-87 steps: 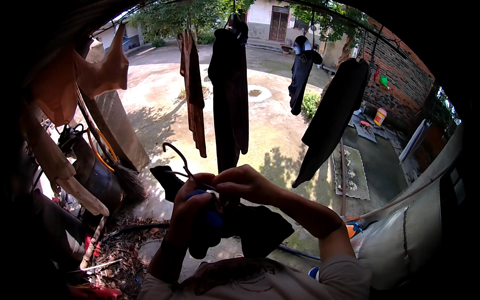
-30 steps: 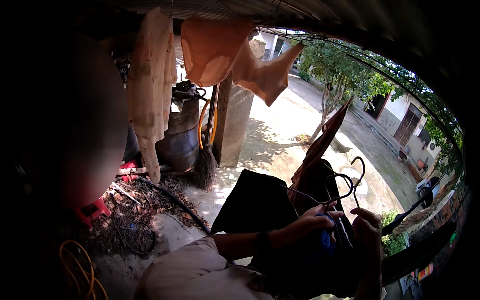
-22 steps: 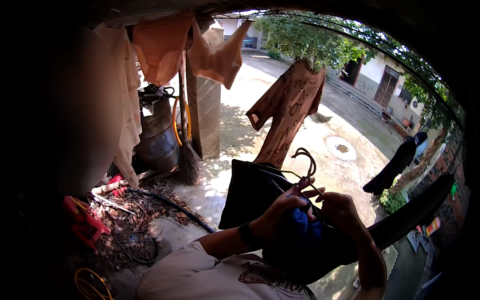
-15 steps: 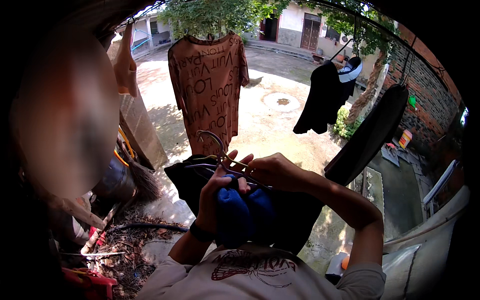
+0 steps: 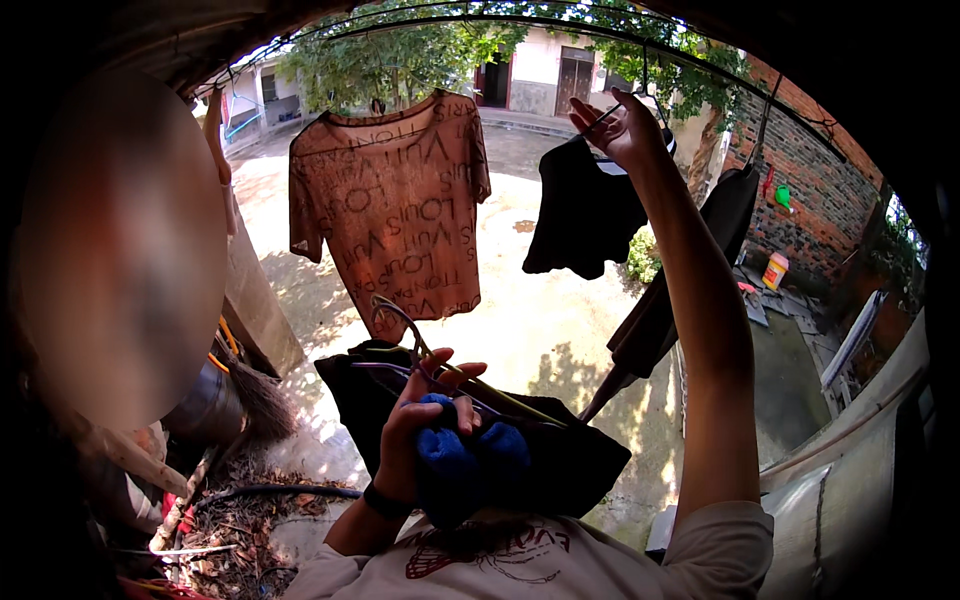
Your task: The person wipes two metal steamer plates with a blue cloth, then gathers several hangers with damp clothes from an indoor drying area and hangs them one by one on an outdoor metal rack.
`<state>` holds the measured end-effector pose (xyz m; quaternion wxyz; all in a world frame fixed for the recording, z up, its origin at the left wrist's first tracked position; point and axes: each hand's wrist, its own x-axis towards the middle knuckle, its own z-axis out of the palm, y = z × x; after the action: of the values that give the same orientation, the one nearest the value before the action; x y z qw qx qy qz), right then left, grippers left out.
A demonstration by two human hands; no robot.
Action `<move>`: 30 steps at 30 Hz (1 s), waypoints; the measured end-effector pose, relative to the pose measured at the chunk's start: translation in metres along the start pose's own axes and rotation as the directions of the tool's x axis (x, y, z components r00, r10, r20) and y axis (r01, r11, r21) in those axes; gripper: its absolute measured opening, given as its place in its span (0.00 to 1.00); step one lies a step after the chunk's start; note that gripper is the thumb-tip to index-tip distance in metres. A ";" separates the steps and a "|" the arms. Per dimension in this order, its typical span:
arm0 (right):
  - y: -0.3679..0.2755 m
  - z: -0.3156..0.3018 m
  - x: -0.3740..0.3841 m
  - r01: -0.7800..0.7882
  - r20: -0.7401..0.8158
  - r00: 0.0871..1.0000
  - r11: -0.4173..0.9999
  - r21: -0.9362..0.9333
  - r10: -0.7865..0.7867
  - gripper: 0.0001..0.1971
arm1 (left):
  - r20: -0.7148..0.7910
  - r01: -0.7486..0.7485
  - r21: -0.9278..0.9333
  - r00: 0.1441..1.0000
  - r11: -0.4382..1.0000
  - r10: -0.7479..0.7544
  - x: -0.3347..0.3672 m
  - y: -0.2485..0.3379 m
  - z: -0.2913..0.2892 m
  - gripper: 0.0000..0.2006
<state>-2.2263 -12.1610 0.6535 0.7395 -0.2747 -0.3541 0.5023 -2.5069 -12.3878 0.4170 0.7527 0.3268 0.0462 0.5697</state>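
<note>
My left hand (image 5: 415, 415) is closed on a bundle of wire hangers (image 5: 420, 350), a blue cloth (image 5: 465, 465) and a black garment (image 5: 560, 460) held near my chest. My right hand (image 5: 625, 125) is raised high to the clothesline (image 5: 500, 20), its fingers pinching the hanger of a black garment (image 5: 580, 215) that hangs there. An orange printed T-shirt (image 5: 385, 205) hangs on the line to the left of it.
A dark garment (image 5: 700, 260) hangs to the right of my raised arm. A brick wall (image 5: 820, 190) stands at the right, a broom (image 5: 255, 395) and metal pot (image 5: 205, 405) at the lower left, and a sunlit concrete yard (image 5: 545, 330) lies below.
The view swung from the left side back to the yard. My right hand left the bundle at my chest and rose to the line with a black garment on a hanger.
</note>
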 end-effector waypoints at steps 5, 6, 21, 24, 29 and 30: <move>-0.021 -0.016 0.034 0.097 0.347 0.931 0.994 0.053 -0.110 0.10 | 0.019 -0.009 0.025 1.000 1.000 0.009 -0.008 0.004 -0.007 0.32; -0.032 -0.020 0.045 0.031 0.466 0.883 0.997 0.074 -0.062 0.10 | 0.018 -0.009 0.026 1.000 1.000 0.009 -0.011 0.005 -0.006 0.33; 0.073 -0.050 -0.232 -0.295 0.435 0.708 0.792 -0.535 0.557 0.12 | 0.088 -0.092 0.129 0.993 0.987 0.081 -0.007 0.008 -0.007 0.34; 0.107 -0.075 -0.256 -0.338 0.415 0.623 0.707 -0.622 0.663 0.09 | 0.120 0.038 0.124 0.991 0.992 -0.053 0.002 -0.003 0.007 0.33; 0.145 -0.091 -0.263 0.137 0.482 0.662 0.540 -0.830 0.574 0.13 | 0.059 0.069 0.107 0.995 0.992 -0.076 0.002 -0.020 -0.003 0.31; 0.144 -0.087 -0.266 0.148 0.493 0.647 0.538 -0.830 0.582 0.13 | 0.046 0.059 0.077 0.997 0.995 -0.063 0.002 -0.024 -0.005 0.30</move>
<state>-2.3011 -12.3650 0.4262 0.2419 -0.4050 -0.7632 0.4416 -2.4890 -12.3870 0.4006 0.7577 0.3670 0.0594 0.5364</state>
